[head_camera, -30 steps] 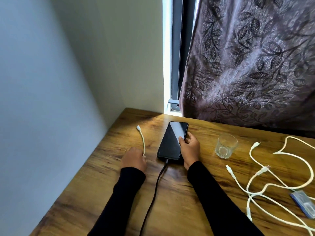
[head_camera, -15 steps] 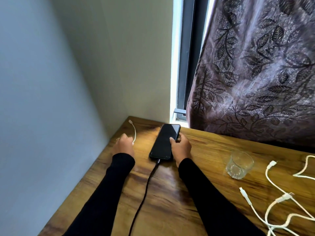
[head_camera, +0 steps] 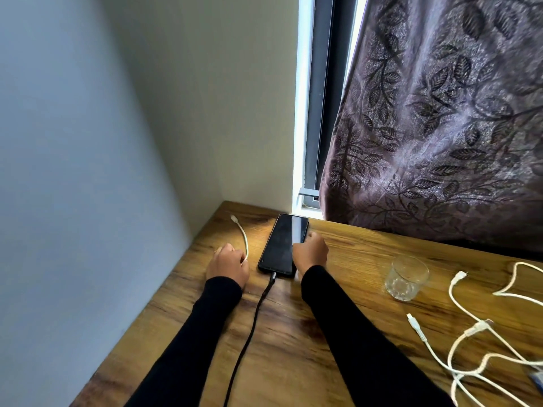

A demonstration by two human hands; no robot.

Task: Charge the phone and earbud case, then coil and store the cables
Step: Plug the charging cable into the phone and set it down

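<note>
Right fingers (head_camera: 308, 240) curled on phone (head_camera: 282, 245) edge, phone flat on table (head_camera: 346, 259). Left hand (head_camera: 228, 265) fisted round short white cable (head_camera: 244, 236), plug end past knuckles. Black cable (head_camera: 252, 324) plugged in, just below both hands. Right of right hand (head_camera: 311, 254): glass (head_camera: 407, 279), then white cables (head_camera: 470, 348).

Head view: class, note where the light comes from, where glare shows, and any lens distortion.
Head view: daylight enters through the window gap beside the curtain; it glares as a pale band on the phone screen and brightens the table near it; the wide lens tilts the walls and window frame.
</note>
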